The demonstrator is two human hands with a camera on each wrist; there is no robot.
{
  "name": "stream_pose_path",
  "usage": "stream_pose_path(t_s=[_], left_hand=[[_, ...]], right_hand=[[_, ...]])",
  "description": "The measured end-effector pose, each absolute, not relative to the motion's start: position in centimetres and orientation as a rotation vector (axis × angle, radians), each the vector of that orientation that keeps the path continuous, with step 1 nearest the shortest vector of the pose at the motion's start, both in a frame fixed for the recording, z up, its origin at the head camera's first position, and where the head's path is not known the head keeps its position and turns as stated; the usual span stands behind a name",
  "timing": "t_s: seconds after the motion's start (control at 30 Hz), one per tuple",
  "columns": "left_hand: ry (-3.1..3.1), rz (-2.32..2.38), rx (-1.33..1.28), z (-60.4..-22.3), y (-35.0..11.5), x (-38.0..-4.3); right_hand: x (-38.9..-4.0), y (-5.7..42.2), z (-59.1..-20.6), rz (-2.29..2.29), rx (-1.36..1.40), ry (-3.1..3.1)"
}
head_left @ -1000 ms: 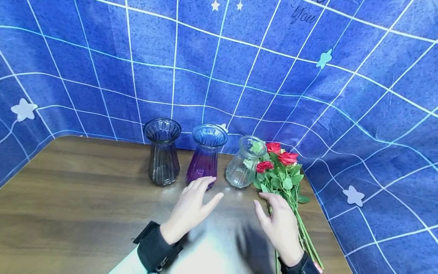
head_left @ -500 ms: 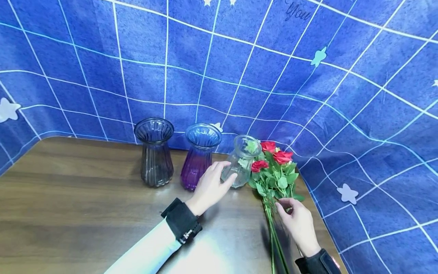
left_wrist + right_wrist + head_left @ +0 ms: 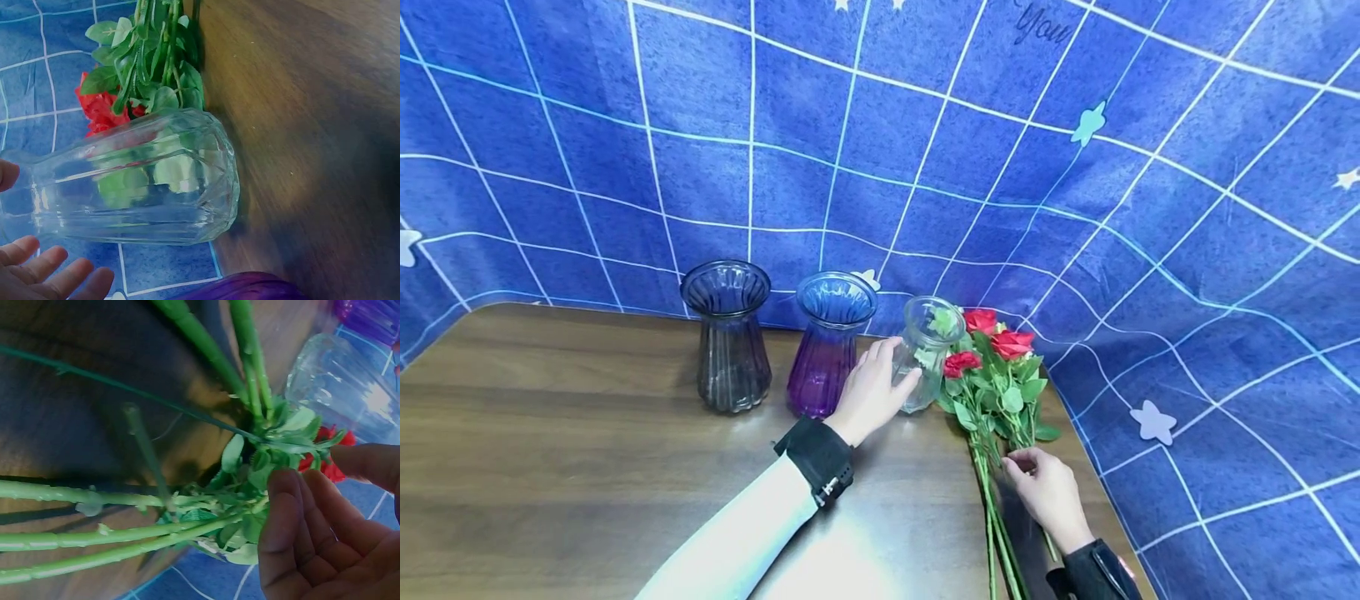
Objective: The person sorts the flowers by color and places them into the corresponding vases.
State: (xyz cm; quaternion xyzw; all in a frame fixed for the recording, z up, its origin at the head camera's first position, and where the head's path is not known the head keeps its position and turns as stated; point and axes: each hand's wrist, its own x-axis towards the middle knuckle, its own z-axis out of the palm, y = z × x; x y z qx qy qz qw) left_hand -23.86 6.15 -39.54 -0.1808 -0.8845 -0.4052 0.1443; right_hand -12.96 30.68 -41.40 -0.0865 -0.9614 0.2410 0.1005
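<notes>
The clear glass vase [image 3: 144, 187] stands upright on the worktop [image 3: 587, 475], just left of the red roses [image 3: 1011, 343], whose green leaves show through its glass; the person's left hand [image 3: 874, 392] is at its near side, thumb and fingers spread apart on either side of the neck in the left wrist view; whether the skin touches the glass cannot be told, and no firm grip shows.

The roses lie on the worktop with three red blooms towards the back and their long green stems [image 3: 990, 517] running towards the person; the right hand [image 3: 1047, 493] is by the stems, just below the leaves, its fingers bent and the thumb apart from them, with a gap between in the right wrist view; nothing is visibly pinched there, though whether a fingertip touches a leaf cannot be told; a thin dark-green strand [image 3: 125, 387] crosses above the worktop in that view.

Left of the clear vase, near the left hand, stands a blue-and-purple vase [image 3: 820, 379]; farther left stands a smoky grey vase [image 3: 732, 362]; all three are ribbed, with flared rims.

Each wrist wears a black band, the left one below a pale sleeve [image 3: 737, 533]; behind the worktop hangs a blue cloth [image 3: 700, 192] with white grid lines and star shapes.
</notes>
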Motion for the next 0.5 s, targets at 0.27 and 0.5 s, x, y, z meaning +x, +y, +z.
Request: stream_pose_path(t_s=[0.27,0.5], left_hand=[[-2.601,-1.212,-0.479,-39.5,6.9,-25.1],[-2.583,-1.298,-0.499,-40.1,7.6,-25.7]], right_hand=[[-13.2,31.1,-42.0,0.713,-0.227,-2.932],[-13.4,31.6,-42.6,0.703,-0.200,-2.941]])
